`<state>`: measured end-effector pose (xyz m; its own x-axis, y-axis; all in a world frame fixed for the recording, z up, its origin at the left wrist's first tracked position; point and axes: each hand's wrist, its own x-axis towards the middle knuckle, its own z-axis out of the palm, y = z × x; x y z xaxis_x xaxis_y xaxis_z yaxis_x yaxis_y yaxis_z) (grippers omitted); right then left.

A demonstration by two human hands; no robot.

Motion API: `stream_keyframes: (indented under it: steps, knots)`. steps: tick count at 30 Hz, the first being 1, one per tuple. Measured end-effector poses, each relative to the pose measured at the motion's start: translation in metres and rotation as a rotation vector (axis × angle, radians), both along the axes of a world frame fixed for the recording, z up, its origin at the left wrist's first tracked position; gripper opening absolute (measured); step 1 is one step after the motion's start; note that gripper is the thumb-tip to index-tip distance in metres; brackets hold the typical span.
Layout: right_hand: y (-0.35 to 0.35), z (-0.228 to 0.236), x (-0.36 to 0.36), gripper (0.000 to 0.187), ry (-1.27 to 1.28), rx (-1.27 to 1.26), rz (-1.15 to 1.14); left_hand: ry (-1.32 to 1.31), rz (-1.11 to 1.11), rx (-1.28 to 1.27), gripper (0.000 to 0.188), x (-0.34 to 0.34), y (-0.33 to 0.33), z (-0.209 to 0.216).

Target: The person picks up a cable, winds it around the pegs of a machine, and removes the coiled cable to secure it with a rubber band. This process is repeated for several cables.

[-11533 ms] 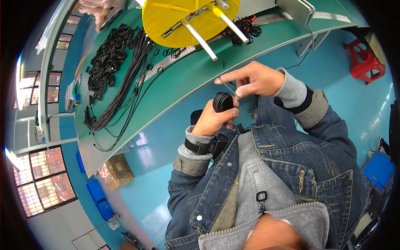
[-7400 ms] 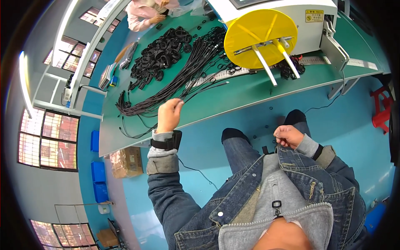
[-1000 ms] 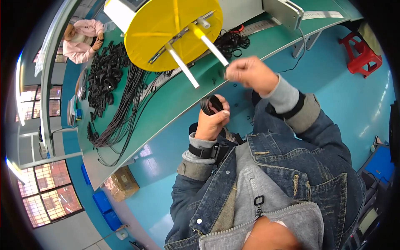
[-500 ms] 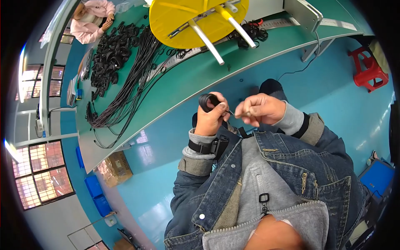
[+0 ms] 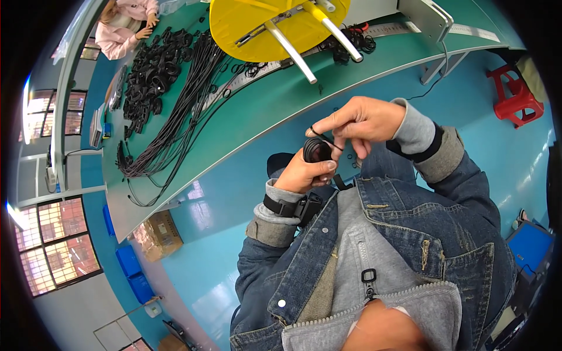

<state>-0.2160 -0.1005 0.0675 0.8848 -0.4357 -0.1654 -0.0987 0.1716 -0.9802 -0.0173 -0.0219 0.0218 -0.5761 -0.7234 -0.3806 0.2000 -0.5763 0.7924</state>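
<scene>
In front of my chest, my left hand (image 5: 300,174) is closed around a wound black cable coil (image 5: 314,150), whose loops stand up past the fingers. My right hand (image 5: 370,121) is just above and to the right of it. Between its forefinger and other fingers stretches a thin black elastic band (image 5: 329,142), which passes close to the top of the coil. Whether the band goes round the coil cannot be made out.
On the green table (image 5: 246,117) lie a bundle of straight black cables (image 5: 181,111) and a heap of coiled ones (image 5: 153,76). A yellow disc with metal rods (image 5: 257,29) stands at the table edge. Across the table is a person in pink (image 5: 120,38). A red stool (image 5: 515,96) stands right.
My right hand has moved up and turned, and the band is now stretched across its fingers beside the coil. My left hand has shifted slightly, still holding the coil.
</scene>
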Motion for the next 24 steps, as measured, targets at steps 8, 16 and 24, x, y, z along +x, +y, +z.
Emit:
stream_keyframes:
  steps: [8, 16, 24]
  knots:
    - [-0.003, -0.010, 0.011, 0.060, 0.166, -0.755, -0.003, -0.123, 0.012, 0.027, 0.019, -0.001, -0.004, 0.001]
    - [0.004, -0.040, 0.037, 0.041, -0.129, -0.854, -0.042, -0.350, 0.084, -0.227, 0.033, -0.007, -0.001, 0.004]
    - [0.038, -0.115, -0.002, 0.010, -0.095, 0.632, -0.535, 0.035, 0.400, -0.273, 0.030, 0.022, 0.011, -0.001]
